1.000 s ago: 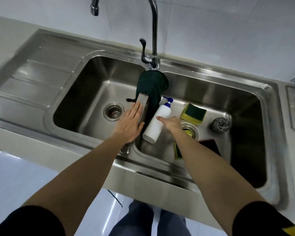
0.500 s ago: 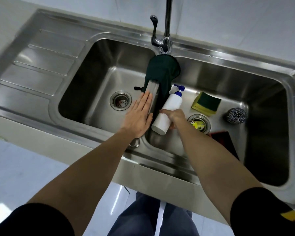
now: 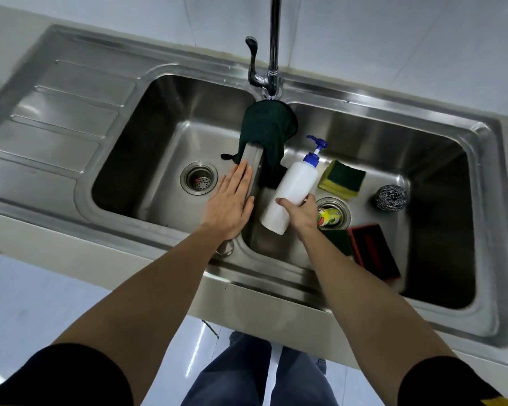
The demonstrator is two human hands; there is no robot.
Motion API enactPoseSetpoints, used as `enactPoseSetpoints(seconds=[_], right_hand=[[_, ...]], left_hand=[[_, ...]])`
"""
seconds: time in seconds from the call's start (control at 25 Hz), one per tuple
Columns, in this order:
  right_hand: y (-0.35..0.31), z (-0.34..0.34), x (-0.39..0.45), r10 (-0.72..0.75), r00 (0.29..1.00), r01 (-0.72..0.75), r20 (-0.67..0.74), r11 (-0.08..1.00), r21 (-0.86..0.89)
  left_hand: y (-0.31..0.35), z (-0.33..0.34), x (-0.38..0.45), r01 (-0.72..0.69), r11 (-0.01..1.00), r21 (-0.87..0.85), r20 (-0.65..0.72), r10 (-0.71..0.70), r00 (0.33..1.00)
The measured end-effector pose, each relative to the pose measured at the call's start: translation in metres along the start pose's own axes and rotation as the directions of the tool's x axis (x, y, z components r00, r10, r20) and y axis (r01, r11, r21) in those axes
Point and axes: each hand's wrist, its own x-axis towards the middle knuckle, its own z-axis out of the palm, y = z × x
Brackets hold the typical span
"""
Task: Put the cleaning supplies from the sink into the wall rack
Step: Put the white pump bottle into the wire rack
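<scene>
A white pump bottle with a blue pump lies tilted in the right basin of the steel double sink. My right hand grips its lower part. My left hand rests flat, fingers together, on the divider between the basins. A dark green cloth hangs over that divider. In the right basin lie a yellow-green sponge, a steel wool ball, a red-edged dark pad and a yellow item on the drain. The wall rack is out of view.
The tap rises behind the divider. The left basin holds only its drain. A ribbed draining board lies to the left. White wall tiles stand behind, and my legs show below the counter edge.
My right hand has closed around the white bottle and tipped its base up off the basin floor. The camera has dropped lower; the left hand has stayed on the divider.
</scene>
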Motion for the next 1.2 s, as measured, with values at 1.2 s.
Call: enactPoseSetpoints(seconds=[1.2], right_hand=[[-0.277, -0.513, -0.108, -0.824, 0.396, 0.843, -0.406, 0.501, -0.194]], left_hand=[[0.466, -0.183, 0.168, -0.452, 0.804, -0.386, -0.276, 0.367, 0.888]])
